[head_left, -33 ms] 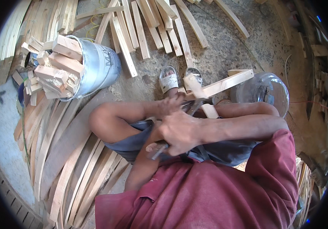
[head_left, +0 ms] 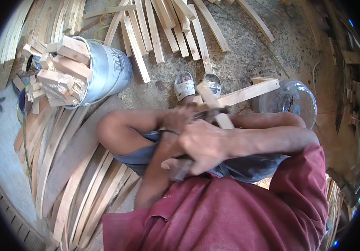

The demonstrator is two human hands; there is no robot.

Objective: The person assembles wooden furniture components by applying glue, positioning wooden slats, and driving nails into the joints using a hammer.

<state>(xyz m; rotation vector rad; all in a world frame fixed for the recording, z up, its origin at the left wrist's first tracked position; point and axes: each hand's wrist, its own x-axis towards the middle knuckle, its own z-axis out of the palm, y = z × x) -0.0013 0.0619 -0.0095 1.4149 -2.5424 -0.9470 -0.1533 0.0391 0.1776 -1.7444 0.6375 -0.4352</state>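
My right hand (head_left: 205,144) is closed on a dark tool (head_left: 182,168), whose blunt end sticks out below the fist; motion blur hides its kind. Just beyond it, my left hand (head_left: 180,117) has its fingers curled in, partly covered by the right hand and smeared; what they hold is hidden. A dark, narrow metal piece (head_left: 218,111) shows beside both hands, over the wood. There a short pale wood strip (head_left: 207,95) lies slanted across a longer squared wood block (head_left: 251,93), close to my feet.
A grey-blue bucket (head_left: 110,69) full of wood offcuts (head_left: 73,69) stands at the left. Long wood strips (head_left: 81,196) lie by my left side, and more battens (head_left: 154,35) are spread ahead on the floor. A clear rounded plastic container (head_left: 295,100) sits beyond my right knee.
My right hand and the tool end have moved slightly right and nearer to me. The left hand has shifted a little left. The short wood strip has moved slightly left.
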